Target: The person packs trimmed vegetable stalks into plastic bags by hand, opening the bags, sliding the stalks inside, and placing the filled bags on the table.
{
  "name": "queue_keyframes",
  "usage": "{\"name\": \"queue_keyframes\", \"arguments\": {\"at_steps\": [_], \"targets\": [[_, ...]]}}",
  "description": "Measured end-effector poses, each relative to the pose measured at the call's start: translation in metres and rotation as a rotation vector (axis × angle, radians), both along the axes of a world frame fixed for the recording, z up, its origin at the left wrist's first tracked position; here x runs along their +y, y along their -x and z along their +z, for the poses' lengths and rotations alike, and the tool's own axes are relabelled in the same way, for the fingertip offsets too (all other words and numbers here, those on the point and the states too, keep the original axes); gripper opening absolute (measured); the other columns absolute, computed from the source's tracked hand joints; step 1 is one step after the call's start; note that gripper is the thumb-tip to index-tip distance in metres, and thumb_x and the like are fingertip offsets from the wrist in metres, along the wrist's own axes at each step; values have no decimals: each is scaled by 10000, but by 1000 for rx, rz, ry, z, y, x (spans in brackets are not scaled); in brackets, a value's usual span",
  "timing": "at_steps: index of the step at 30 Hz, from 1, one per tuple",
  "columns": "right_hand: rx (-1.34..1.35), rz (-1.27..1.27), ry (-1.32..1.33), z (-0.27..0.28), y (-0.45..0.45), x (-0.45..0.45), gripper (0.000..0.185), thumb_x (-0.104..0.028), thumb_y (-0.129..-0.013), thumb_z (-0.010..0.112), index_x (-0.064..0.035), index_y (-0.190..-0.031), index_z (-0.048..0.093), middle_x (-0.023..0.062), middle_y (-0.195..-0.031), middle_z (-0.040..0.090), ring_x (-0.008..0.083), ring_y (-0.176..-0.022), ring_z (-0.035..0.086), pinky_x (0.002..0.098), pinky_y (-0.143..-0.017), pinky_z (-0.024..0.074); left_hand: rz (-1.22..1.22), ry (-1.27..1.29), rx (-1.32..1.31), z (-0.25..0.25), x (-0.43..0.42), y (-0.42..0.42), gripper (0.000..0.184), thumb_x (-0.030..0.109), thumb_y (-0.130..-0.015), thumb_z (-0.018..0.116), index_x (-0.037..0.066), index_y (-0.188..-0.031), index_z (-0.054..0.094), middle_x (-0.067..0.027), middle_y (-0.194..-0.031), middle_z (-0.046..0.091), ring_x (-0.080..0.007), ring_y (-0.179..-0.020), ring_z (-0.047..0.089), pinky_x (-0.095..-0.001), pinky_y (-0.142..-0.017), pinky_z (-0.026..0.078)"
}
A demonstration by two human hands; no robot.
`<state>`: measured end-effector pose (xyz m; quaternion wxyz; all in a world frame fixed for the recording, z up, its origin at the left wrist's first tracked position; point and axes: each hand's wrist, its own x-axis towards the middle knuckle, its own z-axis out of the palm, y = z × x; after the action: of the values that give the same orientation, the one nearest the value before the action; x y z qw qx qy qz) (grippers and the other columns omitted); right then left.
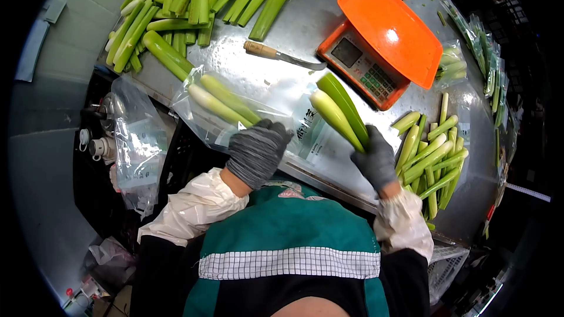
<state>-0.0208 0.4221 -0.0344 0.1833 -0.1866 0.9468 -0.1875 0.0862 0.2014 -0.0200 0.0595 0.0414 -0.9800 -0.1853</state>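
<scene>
The left hand (259, 151), in a gray knit glove, has its fingers clenched around a clear plastic bag (202, 103) near the front edge of the metal desk (235, 61), with pale green-white stalks (223, 100) lying in and under the film. The right hand (377, 157), gloved alike, has its fingers wrapped around the lower ends of two more stalks (341, 108), one whitish and one deep green, which slant up toward the orange scale (385, 38); the wooden-handled knife (282, 56) lies just beside that scale, and a heap of cut stalks (432, 161) sits to the right.
</scene>
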Motion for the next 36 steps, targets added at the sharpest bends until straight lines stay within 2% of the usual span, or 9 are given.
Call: {"name": "queue_keyframes", "arguments": {"at_steps": [7,12,15,16,19,23,28,30,36], "targets": [[-733,141,325,17,-48,52,633,-142,-623,686,-24,-1183,417,157,-917,596,232,-840,587,322,-742,461,-25,42,123,23,6,22,112,161,-770,536,56,-743,563,-106,-686,556,-279,-618,555,-380,-539,448],[-820,291,358,-8,-24,25,611,-140,-632,659,-21,-1182,422,182,-951,588,267,-878,580,331,-772,449,23,76,-50,18,17,16,114,124,-744,519,60,-834,548,-125,-740,568,-286,-646,565,-382,-557,458],[-626,398,116,-14,-15,5,604,-145,-637,628,-27,-1188,412,225,-1027,543,354,-944,534,367,-799,439,29,87,-50,20,11,14,193,84,-709,493,44,-895,527,-144,-745,566,-296,-657,575,-379,-568,465],[-623,414,118,-16,-16,3,604,-145,-637,628,-27,-1188,412,225,-1027,543,354,-944,534,367,-799,439,44,94,-47,18,12,14,193,84,-709,493,44,-895,527,-144,-745,566,-296,-657,575,-379,-568,465],[-149,389,-26,-14,-27,-3,611,-138,-622,631,-57,-1180,395,197,-988,523,345,-848,552,392,-710,461,18,84,-57,17,15,11,247,92,-724,467,-6,-946,511,-158,-762,569,-292,-680,581,-372,-580,469],[-4,317,-170,-20,-49,-17,613,-218,-647,641,-45,-1177,383,167,-902,514,311,-809,550,401,-673,449,-57,166,59,-16,25,12,239,111,-748,444,-21,-936,507,-142,-762,577,-279,-643,589,-363,-559,475],[-48,486,-137,-18,-60,-56,605,-316,-654,618,-25,-1143,414,161,-918,534,305,-829,549,403,-693,444,-117,122,-210,-20,52,15,281,156,-750,465,-41,-948,490,-134,-752,581,-248,-630,596,-356,-518,474],[106,529,228,-44,-63,-64,550,-328,-663,606,-25,-1096,453,169,-964,543,301,-856,546,406,-709,443,-101,133,-232,-15,53,16,318,160,-748,469,-56,-982,466,-144,-756,580,-256,-628,595,-351,-512,472],[53,802,242,-92,-45,-69,498,-322,-695,576,-27,-1078,459,178,-973,553,315,-808,566,401,-698,454,-78,-94,-292,-10,46,11,353,145,-750,476,-64,-1031,432,-183,-806,576,-310,-681,589,-389,-560,475]]}}
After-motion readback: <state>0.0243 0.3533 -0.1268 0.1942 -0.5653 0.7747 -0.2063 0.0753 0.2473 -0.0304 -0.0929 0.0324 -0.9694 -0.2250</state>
